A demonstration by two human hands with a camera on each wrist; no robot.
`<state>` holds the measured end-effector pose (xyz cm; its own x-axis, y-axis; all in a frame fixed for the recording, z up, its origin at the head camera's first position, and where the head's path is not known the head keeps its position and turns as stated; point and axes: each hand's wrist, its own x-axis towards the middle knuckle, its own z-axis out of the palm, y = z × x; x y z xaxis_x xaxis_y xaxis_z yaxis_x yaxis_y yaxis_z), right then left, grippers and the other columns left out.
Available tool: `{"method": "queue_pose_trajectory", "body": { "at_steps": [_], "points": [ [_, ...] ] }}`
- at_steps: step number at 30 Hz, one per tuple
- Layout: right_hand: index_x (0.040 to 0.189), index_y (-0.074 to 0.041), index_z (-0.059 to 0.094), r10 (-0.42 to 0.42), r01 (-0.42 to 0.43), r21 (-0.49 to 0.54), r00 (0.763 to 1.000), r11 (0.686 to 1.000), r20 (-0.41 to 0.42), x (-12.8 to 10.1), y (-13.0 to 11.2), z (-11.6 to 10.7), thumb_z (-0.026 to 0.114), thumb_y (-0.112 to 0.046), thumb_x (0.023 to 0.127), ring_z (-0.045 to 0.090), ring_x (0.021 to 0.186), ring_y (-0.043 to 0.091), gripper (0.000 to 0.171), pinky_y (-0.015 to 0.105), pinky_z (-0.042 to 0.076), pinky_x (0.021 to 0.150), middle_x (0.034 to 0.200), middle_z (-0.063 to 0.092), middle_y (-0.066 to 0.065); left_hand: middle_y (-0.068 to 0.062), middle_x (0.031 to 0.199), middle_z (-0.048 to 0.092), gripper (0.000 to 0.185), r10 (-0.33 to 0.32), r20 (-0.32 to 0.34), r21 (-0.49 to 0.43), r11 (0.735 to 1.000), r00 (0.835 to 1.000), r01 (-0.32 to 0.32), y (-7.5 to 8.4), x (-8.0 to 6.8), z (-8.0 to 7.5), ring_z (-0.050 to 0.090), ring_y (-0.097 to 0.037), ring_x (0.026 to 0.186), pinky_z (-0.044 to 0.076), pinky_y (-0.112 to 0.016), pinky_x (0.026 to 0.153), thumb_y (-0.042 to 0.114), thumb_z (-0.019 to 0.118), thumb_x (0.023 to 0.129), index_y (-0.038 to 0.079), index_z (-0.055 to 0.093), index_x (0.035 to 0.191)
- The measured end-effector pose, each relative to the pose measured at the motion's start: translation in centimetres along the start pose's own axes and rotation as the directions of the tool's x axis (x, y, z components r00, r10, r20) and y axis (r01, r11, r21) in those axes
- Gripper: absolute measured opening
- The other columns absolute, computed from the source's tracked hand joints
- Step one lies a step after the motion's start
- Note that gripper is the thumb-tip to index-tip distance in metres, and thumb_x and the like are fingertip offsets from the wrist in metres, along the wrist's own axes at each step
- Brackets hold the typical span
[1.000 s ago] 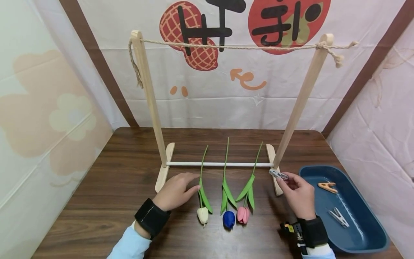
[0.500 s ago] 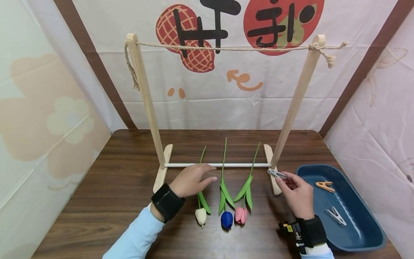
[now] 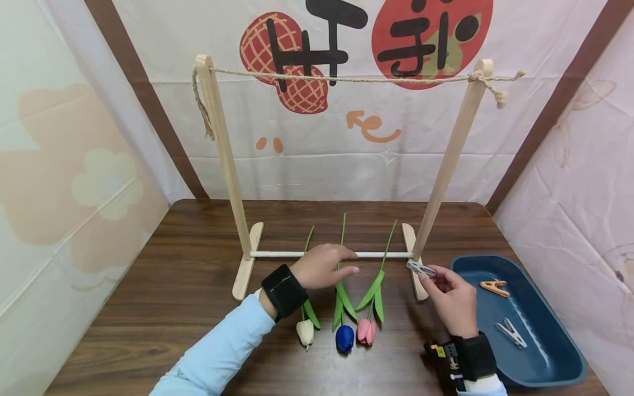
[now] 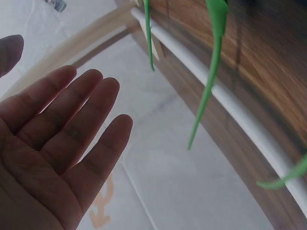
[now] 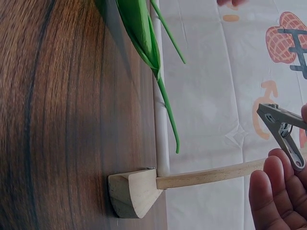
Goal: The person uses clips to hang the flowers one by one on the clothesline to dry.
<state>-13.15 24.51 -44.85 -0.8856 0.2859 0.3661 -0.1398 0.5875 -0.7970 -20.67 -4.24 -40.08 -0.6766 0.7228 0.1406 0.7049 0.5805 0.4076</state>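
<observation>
Right hand [image 3: 448, 297] pinches a grey clothespin [image 3: 421, 268] by its tail end, jaws pointing away toward the right foot of the wooden rack [image 3: 225, 159]; that grip leaves the clip's mouth free. Left hand [image 3: 324, 267] is spread flat, fingers straight and apart, holding nothing, hovering over the stems of the white tulip [image 3: 305, 331] and blue tulip [image 3: 344, 336], right by the rack's low white rod [image 3: 277, 254]. Wrist view shows the open palm [image 4: 57, 143] with green stems beside it, no contact visible.

Three tulips lie side by side on the brown table [image 3: 163, 308], heads toward the person, stems running under the rod; the pink tulip [image 3: 366, 331] is nearest the clip hand. A rope [image 3: 346, 76] is strung taut between the post tops, nothing on it.

Blue tray [image 3: 545, 363] sits at the table's right edge, holding an orange clothespin [image 3: 494, 286] and another grey clothespin [image 3: 510, 333]. Open tabletop lies left of the rack and in front of the flower heads; the span between posts under the rope is open.
</observation>
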Motion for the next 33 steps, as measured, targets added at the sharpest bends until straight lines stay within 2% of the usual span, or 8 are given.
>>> {"method": "queue_pose_trajectory", "body": {
  "at_steps": [5, 8, 11, 17, 21, 24, 28, 33],
  "points": [
    [0.106, -0.004, 0.072, -0.003, 0.003, 0.010, 1.000, 1.000, 0.002, -0.1, -0.1, -0.1, 0.077, -0.021, 0.086, 0.059, 0.071, 0.006, 0.026, 0.014, 0.045, 0.058, 0.085, 0.069, 0.007, -0.007, 0.124, 0.064, 0.040, 0.001, 0.063, -0.010, 1.000, 0.998, 0.000, 0.6, 2.0, 0.5, 0.058, -0.019, 0.116, 0.044, -0.032, 0.097, 0.035, 0.054, 0.101, 0.006, 0.063, 0.128],
    [0.106, -0.003, 0.072, -0.010, 0.010, 0.012, 1.000, 1.000, 0.002, -0.1, 0.0, -0.2, 0.076, -0.020, 0.086, 0.059, 0.071, 0.007, 0.026, 0.015, 0.045, 0.058, 0.085, 0.069, 0.008, -0.007, 0.107, 0.070, 0.037, -0.006, 0.075, -0.089, 0.996, 0.997, 0.013, 0.6, 3.4, 0.9, 0.065, -0.013, 0.089, 0.049, -0.027, 0.082, 0.033, 0.054, 0.101, 0.006, 0.065, 0.125],
    [0.107, -0.004, 0.072, -0.019, 0.019, 0.006, 1.000, 1.000, 0.001, 0.0, 0.1, -0.3, 0.076, -0.020, 0.086, 0.059, 0.071, 0.006, 0.027, 0.015, 0.045, 0.058, 0.085, 0.069, 0.006, -0.003, 0.091, 0.071, 0.032, -0.033, 0.070, -0.193, 0.980, 0.997, 0.046, 0.3, 4.7, 1.5, 0.058, -0.007, 0.065, 0.046, -0.023, 0.067, 0.031, 0.056, 0.101, 0.007, 0.069, 0.119],
    [0.106, -0.004, 0.072, -0.035, 0.035, 0.014, 0.999, 0.999, 0.001, -0.2, 0.1, -0.4, 0.077, -0.019, 0.085, 0.059, 0.070, 0.005, 0.026, 0.015, 0.045, 0.058, 0.084, 0.069, 0.006, 0.001, 0.091, 0.070, 0.028, -0.138, 0.076, -0.253, 0.955, 0.987, 0.153, 0.4, 6.1, 2.3, 0.053, -0.005, 0.061, 0.040, -0.024, 0.063, 0.029, 0.056, 0.101, 0.009, 0.073, 0.110],
    [0.107, -0.005, 0.072, -0.034, 0.034, 0.019, 0.999, 0.999, 0.016, -0.2, 0.1, -0.3, 0.077, -0.019, 0.086, 0.060, 0.071, 0.006, 0.026, 0.015, 0.046, 0.059, 0.085, 0.069, 0.005, 0.003, 0.065, 0.060, 0.029, -0.218, 0.075, -0.239, 0.943, 0.973, 0.230, 0.9, 6.7, 2.6, 0.040, -0.009, 0.049, 0.034, -0.024, 0.055, 0.031, 0.057, 0.100, 0.009, 0.076, 0.102],
    [0.107, -0.006, 0.072, -0.039, 0.038, 0.024, 0.999, 0.999, 0.017, -0.1, 0.1, -0.3, 0.077, -0.019, 0.086, 0.060, 0.071, 0.007, 0.025, 0.015, 0.047, 0.060, 0.085, 0.069, 0.004, 0.005, 0.048, 0.040, 0.035, -0.276, 0.067, -0.202, 0.937, 0.959, 0.284, 1.3, 7.2, 2.9, 0.030, -0.009, 0.044, 0.028, -0.024, 0.050, 0.033, 0.058, 0.099, 0.008, 0.076, 0.081],
    [0.107, -0.005, 0.072, -0.050, 0.050, 0.033, 0.999, 0.998, 0.010, -0.1, 0.1, -0.3, 0.077, -0.017, 0.086, 0.061, 0.070, 0.007, 0.025, 0.015, 0.046, 0.059, 0.085, 0.069, 0.005, 0.007, 0.044, 0.024, 0.055, -0.361, 0.077, -0.147, 0.918, 0.929, 0.369, 1.6, 8.2, 3.6, 0.020, -0.009, 0.040, 0.021, -0.024, 0.044, 0.035, 0.060, 0.097, 0.012, 0.051, 0.049],
    [0.106, -0.004, 0.072, -0.054, 0.054, 0.039, 0.999, 0.998, 0.005, -0.1, 0.1, -0.4, 0.077, -0.017, 0.085, 0.060, 0.069, 0.006, 0.024, 0.016, 0.046, 0.057, 0.084, 0.069, 0.005, 0.007, 0.042, 0.021, 0.062, -0.439, 0.131, -0.085, 0.888, 0.889, 0.451, 1.5, 9.4, 4.6, 0.017, -0.009, 0.036, 0.020, -0.024, 0.040, 0.038, 0.063, 0.095, 0.016, 0.036, 0.044]
  ]
}}
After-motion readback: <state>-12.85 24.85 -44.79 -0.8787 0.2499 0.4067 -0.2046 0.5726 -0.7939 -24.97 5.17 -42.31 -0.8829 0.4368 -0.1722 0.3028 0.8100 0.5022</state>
